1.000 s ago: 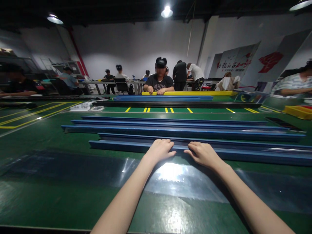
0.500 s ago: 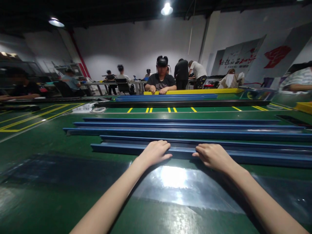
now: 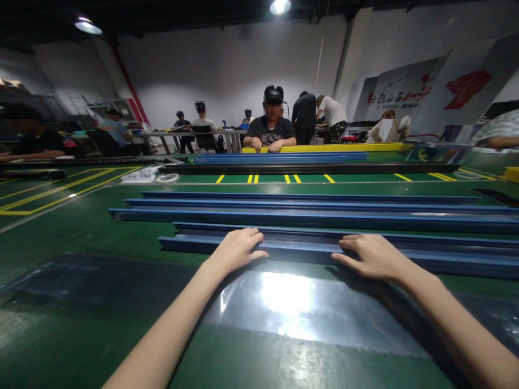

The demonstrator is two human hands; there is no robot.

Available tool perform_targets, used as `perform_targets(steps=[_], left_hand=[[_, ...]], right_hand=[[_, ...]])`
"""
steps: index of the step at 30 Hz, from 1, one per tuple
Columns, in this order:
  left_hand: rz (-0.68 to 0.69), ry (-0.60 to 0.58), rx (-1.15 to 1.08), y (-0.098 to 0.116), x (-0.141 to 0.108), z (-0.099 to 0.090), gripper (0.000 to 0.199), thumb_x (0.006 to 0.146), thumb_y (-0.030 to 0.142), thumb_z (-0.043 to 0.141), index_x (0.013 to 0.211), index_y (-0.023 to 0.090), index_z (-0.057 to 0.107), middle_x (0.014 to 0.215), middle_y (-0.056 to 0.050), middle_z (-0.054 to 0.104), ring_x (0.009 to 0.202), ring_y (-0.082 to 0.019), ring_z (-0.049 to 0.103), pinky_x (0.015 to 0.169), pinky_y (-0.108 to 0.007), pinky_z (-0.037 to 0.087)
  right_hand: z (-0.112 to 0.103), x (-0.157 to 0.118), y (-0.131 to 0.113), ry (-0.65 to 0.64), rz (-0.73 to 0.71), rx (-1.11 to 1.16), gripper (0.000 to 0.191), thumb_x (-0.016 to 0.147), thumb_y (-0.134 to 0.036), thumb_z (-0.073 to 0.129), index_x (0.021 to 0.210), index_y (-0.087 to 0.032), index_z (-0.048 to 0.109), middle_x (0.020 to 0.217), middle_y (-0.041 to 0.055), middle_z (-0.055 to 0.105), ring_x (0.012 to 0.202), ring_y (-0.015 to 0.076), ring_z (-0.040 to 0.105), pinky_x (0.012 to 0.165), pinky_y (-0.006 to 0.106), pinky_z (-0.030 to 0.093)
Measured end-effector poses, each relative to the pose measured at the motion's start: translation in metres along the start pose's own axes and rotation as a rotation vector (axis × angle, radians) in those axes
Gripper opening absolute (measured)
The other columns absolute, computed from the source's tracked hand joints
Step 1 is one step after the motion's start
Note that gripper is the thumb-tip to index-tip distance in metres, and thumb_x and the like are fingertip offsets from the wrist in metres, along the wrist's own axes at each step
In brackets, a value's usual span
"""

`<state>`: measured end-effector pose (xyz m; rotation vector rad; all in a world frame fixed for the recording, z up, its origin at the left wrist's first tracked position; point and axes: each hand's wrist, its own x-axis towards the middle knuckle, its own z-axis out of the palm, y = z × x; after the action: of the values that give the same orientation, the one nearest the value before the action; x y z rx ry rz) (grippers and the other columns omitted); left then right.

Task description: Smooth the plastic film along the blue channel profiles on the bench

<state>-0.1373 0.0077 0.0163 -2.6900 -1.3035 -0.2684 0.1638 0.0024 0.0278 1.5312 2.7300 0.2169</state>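
Lying nearest you on the green table [image 3: 81, 351] is a strip of clear film [image 3: 324, 319], flat and bright with glare. Just beyond it runs the nearest blue channel [image 3: 300, 252], a long piece set crosswise in front of you, with both your hands on it, well apart. Your left hand [image 3: 239, 248] bends its fingers over the channel's near edge, thumb held out on the side toward you; your right hand [image 3: 373, 256] does much the same farther along, its thumb pointing inward. Each hand shows a moderate gap between thumb and fingers, and you cannot tell from this view whether they pinch the edge or merely rest on it. Past that channel, and apart from it, more blue lengths [image 3: 263, 219] lie roughly parallel, with a dark flat object [image 3: 494, 197] near them at your right. Farther on, short yellow lines [image 3: 297, 179] mark the table, and behind them stretches a black bar [image 3: 308, 168], a white item [image 3: 140, 175] near its left end. Then come thin blue bars [image 3: 279, 158], and a co-worker [image 3: 271, 131] facing you touches a yellow bar [image 3: 344, 148]. More people [image 3: 304, 116] sit or stand before the pale back wall [image 3: 203, 65]
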Motion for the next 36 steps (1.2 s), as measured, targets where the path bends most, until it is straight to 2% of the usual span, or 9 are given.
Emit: perform_targets(steps=[4, 8, 12, 15, 27, 36], left_hand=[[-0.031, 0.007, 0.005, -0.005, -0.003, -0.002, 0.026, 0.078, 0.044, 0.05, 0.081, 0.018, 0.052, 0.083, 0.0, 0.056, 0.077, -0.013, 0.054, 0.064, -0.022, 0.038], [-0.032, 0.015, 0.046, -0.007, -0.005, 0.005, 0.029, 0.08, 0.046, 0.046, 0.08, 0.018, 0.053, 0.081, -0.001, 0.056, 0.077, -0.014, 0.054, 0.064, -0.022, 0.039], [-0.021, 0.05, 0.094, -0.007, -0.006, 0.014, 0.032, 0.082, 0.047, 0.041, 0.081, 0.017, 0.053, 0.084, -0.003, 0.057, 0.08, -0.015, 0.054, 0.066, -0.023, 0.039], [-0.013, 0.065, 0.118, -0.007, -0.008, 0.017, 0.034, 0.083, 0.047, 0.039, 0.081, 0.016, 0.053, 0.084, -0.003, 0.058, 0.08, -0.015, 0.054, 0.067, -0.024, 0.039], [-0.032, 0.1, 0.175, -0.004, -0.008, 0.015, 0.039, 0.082, 0.051, 0.036, 0.083, 0.016, 0.052, 0.083, -0.003, 0.058, 0.078, -0.016, 0.055, 0.064, -0.024, 0.039], [0.034, 0.128, 0.131, -0.002, -0.007, 0.015, 0.036, 0.079, 0.052, 0.042, 0.078, 0.017, 0.05, 0.079, -0.001, 0.057, 0.077, -0.015, 0.054, 0.062, -0.023, 0.039]], right_hand=[[-0.002, 0.014, -0.01, -0.025, -0.061, 0.009, 0.045, 0.082, -0.051, 0.029, 0.064, -0.019, 0.056, 0.068, 0.0058, 0.06, 0.059, 0.0148, 0.054, 0.053, 0.025, 0.028], [-0.006, 0.034, -0.032, -0.035, -0.14, 0.043, 0.045, 0.081, -0.052, 0.031, 0.066, -0.018, 0.058, 0.069, 0.0055, 0.061, 0.06, 0.0148, 0.055, 0.052, 0.025, 0.028], [-0.006, 0.05, -0.053, 0.0, -0.203, 0.077, 0.044, 0.081, -0.053, 0.034, 0.071, -0.018, 0.059, 0.072, 0.0055, 0.061, 0.063, 0.0147, 0.055, 0.053, 0.024, 0.029], [-0.002, 0.054, -0.06, 0.038, -0.256, 0.102, 0.044, 0.084, -0.049, 0.03, 0.074, -0.018, 0.06, 0.074, 0.0052, 0.06, 0.065, 0.0139, 0.055, 0.055, 0.023, 0.03], [0.001, 0.05, -0.059, 0.07, -0.26, 0.105, 0.042, 0.086, -0.042, 0.029, 0.071, -0.017, 0.059, 0.074, 0.0049, 0.06, 0.065, 0.0132, 0.055, 0.055, 0.023, 0.029], [-0.005, 0.032, -0.036, -0.054, -0.185, 0.028, 0.043, 0.084, -0.044, 0.029, 0.069, -0.018, 0.06, 0.075, 0.006, 0.063, 0.068, 0.0164, 0.058, 0.056, 0.024, 0.031]])
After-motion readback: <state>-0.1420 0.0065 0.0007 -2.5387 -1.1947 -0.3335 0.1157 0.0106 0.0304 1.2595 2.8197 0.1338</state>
